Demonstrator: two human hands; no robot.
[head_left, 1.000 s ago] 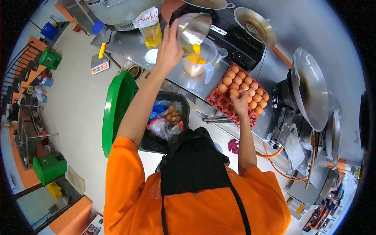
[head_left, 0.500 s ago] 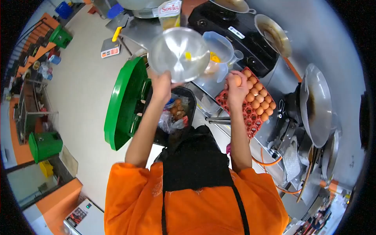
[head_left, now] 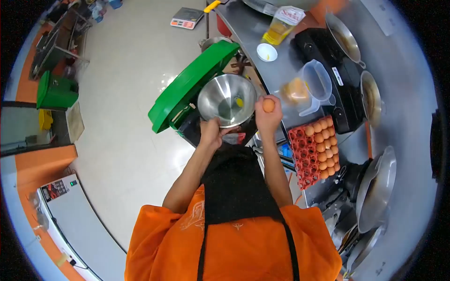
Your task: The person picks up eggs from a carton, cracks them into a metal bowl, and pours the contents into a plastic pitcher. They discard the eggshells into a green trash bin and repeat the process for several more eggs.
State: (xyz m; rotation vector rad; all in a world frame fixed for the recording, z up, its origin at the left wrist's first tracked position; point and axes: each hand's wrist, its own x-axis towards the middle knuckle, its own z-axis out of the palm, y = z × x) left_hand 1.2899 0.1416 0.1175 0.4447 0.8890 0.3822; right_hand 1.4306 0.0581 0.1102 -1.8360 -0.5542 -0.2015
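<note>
My left hand (head_left: pixel 211 133) is closed on the near rim of a steel bowl (head_left: pixel 215 100), held over the open green-lidded bin. A cracked egg with its yolk (head_left: pixel 239 102) lies inside the bowl. In my right hand (head_left: pixel 268 117), close to the bowl's right rim, is a brown egg (head_left: pixel 268 105). A red egg tray (head_left: pixel 304 157) with several brown eggs (head_left: pixel 324 146) stands on the steel counter to the right. Behind the tray are a clear plastic container (head_left: pixel 318 79) and a bag of yellowish contents (head_left: pixel 296 91).
The green lid (head_left: pixel 187 89) stands raised left of the bowl. A black stove (head_left: pixel 328 70), pans (head_left: pixel 370 96), a large wok (head_left: pixel 375 189), a small white bowl (head_left: pixel 267 52) and an oil pouch (head_left: pixel 282 25) are on the right. A scale (head_left: pixel 187 18) is at the top.
The view has turned. The steel bowl has moved from beside the counter to above the bin, and my right hand has left the egg tray with the egg, coming near the bowl.
</note>
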